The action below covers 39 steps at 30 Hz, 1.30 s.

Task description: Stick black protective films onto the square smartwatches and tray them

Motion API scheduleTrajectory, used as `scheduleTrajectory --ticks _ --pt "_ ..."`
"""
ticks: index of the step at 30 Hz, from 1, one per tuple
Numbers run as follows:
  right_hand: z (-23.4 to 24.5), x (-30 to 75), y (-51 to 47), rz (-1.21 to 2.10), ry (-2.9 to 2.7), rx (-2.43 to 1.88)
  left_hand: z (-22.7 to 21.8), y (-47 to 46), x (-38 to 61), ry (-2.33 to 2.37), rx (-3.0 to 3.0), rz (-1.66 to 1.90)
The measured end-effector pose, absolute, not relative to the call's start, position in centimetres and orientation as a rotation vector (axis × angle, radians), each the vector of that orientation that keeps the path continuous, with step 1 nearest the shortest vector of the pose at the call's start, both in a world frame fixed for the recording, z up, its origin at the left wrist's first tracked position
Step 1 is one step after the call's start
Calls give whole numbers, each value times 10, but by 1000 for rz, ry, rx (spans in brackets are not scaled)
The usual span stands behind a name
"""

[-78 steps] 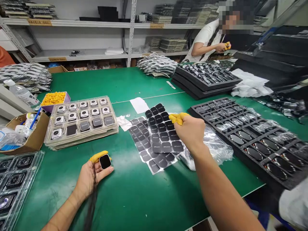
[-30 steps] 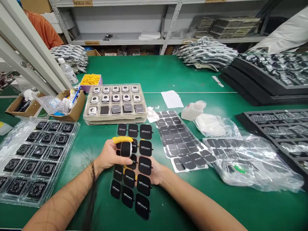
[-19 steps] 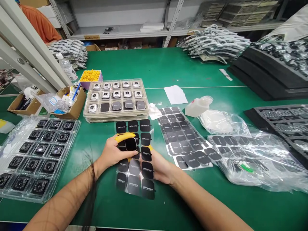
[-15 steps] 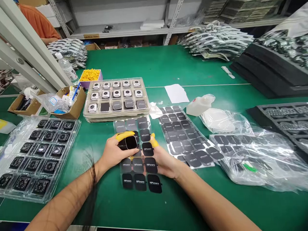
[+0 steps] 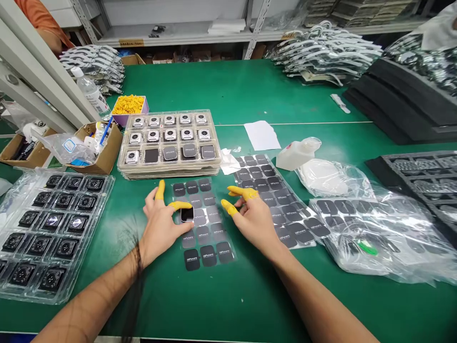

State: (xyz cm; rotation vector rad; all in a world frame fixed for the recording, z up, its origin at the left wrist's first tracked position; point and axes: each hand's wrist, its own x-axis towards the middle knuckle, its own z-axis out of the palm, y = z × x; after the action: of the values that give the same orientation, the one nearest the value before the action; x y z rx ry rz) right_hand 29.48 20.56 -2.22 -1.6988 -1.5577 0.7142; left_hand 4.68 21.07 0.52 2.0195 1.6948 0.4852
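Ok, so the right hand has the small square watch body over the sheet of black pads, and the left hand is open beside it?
No, the hands are swapped. The head view shows the left hand holding the watch body over the sheet of black pads, and the right hand open beside it.

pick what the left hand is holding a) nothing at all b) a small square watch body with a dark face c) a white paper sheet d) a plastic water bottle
b, the left hand has the small square watch body between its fingers, with the dark face showing.
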Motion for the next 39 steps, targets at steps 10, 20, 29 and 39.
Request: scheduleTrajectory --ticks 10,20,29,39 --pt "-23 278 217 310 -2040 -1259 -5 223 31 1761 2206 451" --pt "-31 281 220 250 -2241 -1425 -15 226 47 1865 2235 507" --pt "-35 326 313 73 -1738 -1850 -12 221 44 1369 1777 860" --pt "3 295 235 545 -1813 -1282 -19 217 60 1101 1085 798"
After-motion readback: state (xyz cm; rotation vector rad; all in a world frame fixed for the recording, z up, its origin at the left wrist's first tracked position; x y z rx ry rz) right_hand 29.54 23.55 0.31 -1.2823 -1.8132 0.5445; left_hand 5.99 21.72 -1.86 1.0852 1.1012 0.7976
